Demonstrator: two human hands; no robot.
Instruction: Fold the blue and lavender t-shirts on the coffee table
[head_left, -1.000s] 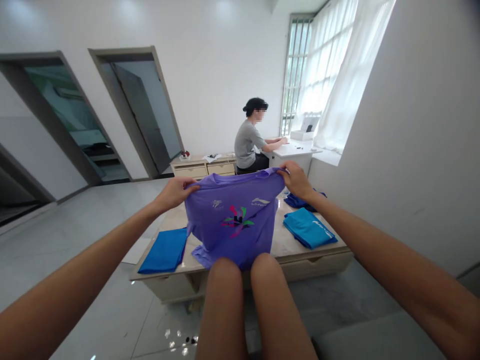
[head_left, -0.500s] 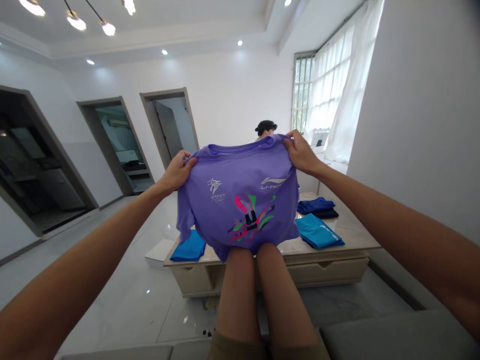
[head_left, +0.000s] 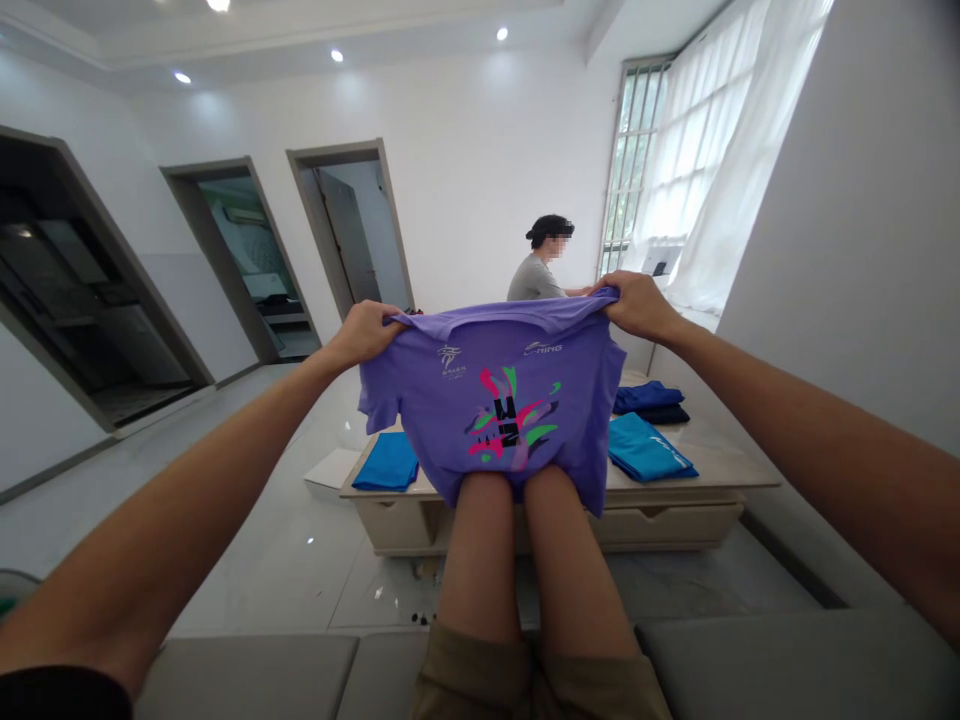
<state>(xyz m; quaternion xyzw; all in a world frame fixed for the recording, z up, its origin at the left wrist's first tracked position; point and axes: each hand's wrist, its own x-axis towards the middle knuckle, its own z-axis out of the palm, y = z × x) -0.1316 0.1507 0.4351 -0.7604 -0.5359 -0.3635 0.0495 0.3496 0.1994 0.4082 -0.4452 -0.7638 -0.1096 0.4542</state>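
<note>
The one head-worn camera looks forward from above the seated person's knees (head_left: 507, 520), tilted up to the ceiling (head_left: 375, 55). The left hand (head_left: 364, 333) and right hand (head_left: 637, 305) sit close to the lens; the table (head_left: 720, 478) lies beyond them, the far wall (head_left: 480, 200) farther back.

Fig. 1. The room around me, lit by window and ceiling lamps.

To my left, three dark-framed doorways (head_left: 352, 230) open in a white wall (head_left: 480, 180); to my right, a barred window (head_left: 634, 165) stands behind sheer white curtains (head_left: 720, 170), a seated person in grey (head_left: 535, 280) near it. Overhead, recessed ceiling lights (head_left: 335, 56); below, glossy pale floor tiles (head_left: 247, 530) under a low stone-topped table with drawers (head_left: 675, 525); grey sofa cushions (head_left: 240, 675) beneath me.
</note>
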